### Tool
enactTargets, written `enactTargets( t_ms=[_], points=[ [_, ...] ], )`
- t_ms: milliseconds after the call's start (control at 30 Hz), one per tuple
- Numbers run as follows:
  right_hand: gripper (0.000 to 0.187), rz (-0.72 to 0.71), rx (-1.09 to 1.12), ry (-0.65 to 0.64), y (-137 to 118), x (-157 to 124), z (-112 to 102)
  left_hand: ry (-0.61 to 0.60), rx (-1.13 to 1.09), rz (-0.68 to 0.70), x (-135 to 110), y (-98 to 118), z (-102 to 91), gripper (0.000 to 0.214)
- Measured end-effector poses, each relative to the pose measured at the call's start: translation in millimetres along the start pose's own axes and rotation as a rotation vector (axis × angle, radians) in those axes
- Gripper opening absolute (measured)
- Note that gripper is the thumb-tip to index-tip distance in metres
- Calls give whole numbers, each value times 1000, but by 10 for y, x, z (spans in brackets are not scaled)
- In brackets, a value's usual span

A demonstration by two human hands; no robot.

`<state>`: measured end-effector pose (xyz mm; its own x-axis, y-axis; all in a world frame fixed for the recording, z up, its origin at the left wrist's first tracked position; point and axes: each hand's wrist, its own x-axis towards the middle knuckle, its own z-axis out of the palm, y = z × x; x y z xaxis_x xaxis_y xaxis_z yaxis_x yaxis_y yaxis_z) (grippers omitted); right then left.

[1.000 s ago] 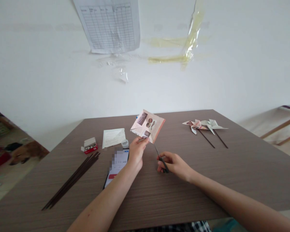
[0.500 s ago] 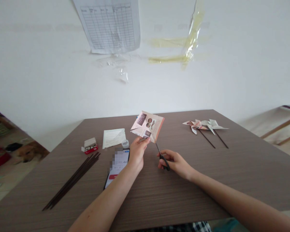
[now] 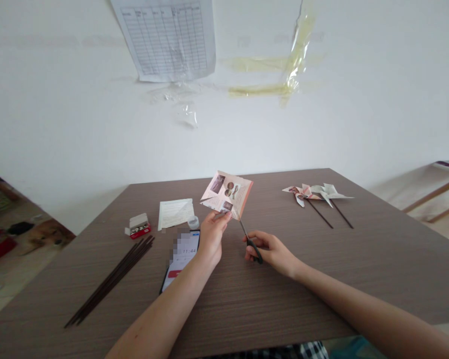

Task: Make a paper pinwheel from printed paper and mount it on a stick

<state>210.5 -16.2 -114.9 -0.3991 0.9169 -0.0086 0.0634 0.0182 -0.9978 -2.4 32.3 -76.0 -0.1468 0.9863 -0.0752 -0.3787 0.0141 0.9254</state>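
Observation:
My left hand [image 3: 212, 238] pinches a roughly square sheet of printed magazine paper [image 3: 226, 194] by its lower edge, holding it up above the brown wood-grain table [image 3: 322, 284]. My right hand [image 3: 267, 248] holds black-handled scissors [image 3: 251, 244] with the fingers through the handles. The scissor tips reach the paper's lower right edge, close beside my left fingers. Whether the blades have entered the paper is too small to tell.
Two paper pinwheels on dark sticks [image 3: 316, 193] lie at the table's far right. A bundle of dark sticks [image 3: 110, 281], a phone [image 3: 181, 259], a white sheet [image 3: 175, 214] and a small red-and-white box [image 3: 139, 225] lie to the left. The table ends at a white wall.
The scissors have swung more upright, with their tips moving toward the paper's lower edge. The paper has turned slightly, and my right hand has shifted a little toward it.

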Motion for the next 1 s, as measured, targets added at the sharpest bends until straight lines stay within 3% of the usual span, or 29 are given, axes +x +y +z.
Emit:
enactTargets(
  t_ms=[533,1000],
  points=[
    [72,8,5,5,-83,-9,10,-2,16,1,-13,6,16,65],
    [70,10,-17,-7,-63,7,-1,0,19,5,-15,16,13,55]
  ],
)
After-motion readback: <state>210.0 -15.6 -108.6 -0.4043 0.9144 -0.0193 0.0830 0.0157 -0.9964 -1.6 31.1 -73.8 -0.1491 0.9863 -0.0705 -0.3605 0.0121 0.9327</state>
